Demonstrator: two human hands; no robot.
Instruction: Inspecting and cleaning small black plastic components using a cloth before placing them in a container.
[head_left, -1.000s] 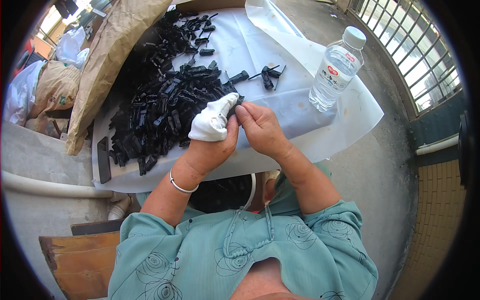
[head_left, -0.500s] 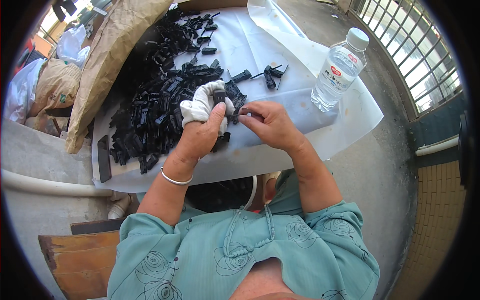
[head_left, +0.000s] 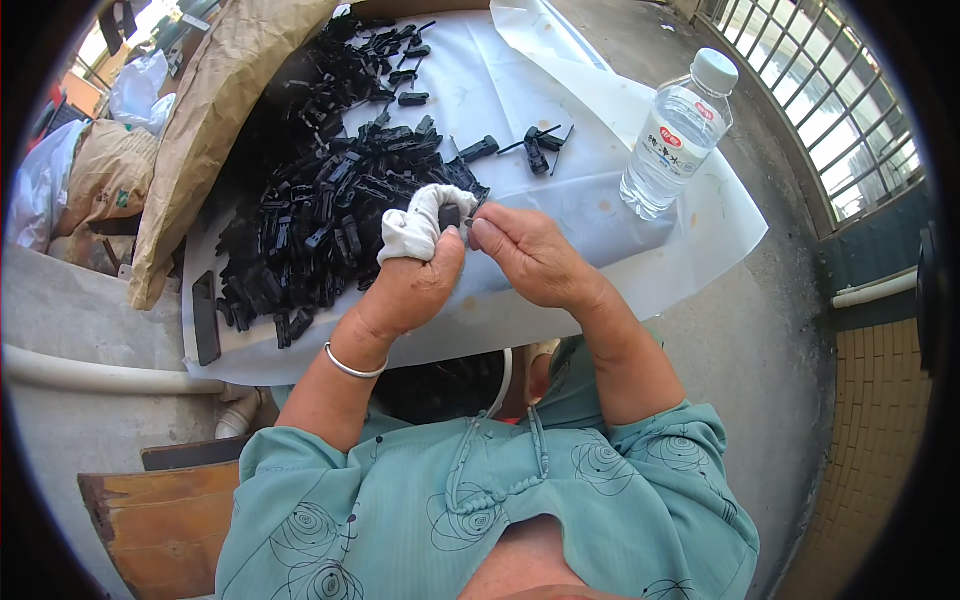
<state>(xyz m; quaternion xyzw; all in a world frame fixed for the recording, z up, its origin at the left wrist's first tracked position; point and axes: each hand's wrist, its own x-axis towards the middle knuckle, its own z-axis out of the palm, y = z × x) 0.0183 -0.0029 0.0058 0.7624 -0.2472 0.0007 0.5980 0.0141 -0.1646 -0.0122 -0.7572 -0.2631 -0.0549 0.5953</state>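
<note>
My left hand (head_left: 415, 290) has white cloth (head_left: 408, 235) wrapped over its fingers. It grips a small black plastic part (head_left: 450, 217), which is mostly hidden by the cloth and thumb. Close against it on the right, my right hand (head_left: 540, 258) pinches thumb and forefinger together at the part's edge. What sits between those fingertips is too small to make out. Just beyond both hands, a large heap of similar black plastic parts (head_left: 315, 215) spreads over the white sheet (head_left: 590, 235) on the table.
A clear water bottle (head_left: 672, 145) stands at the table's right. Several loose parts (head_left: 543, 150) lie left of it. Brown paper (head_left: 225, 110) rises along the left side, near a dark flat bar (head_left: 206, 318). Below the table edge is a container (head_left: 512, 375) of dark pieces.
My left hand has shifted slightly right and turned, so the black part shows less. The right hand's fingertips have drawn in closer to it, and the thin dark piece they pinched is now hardly visible.
</note>
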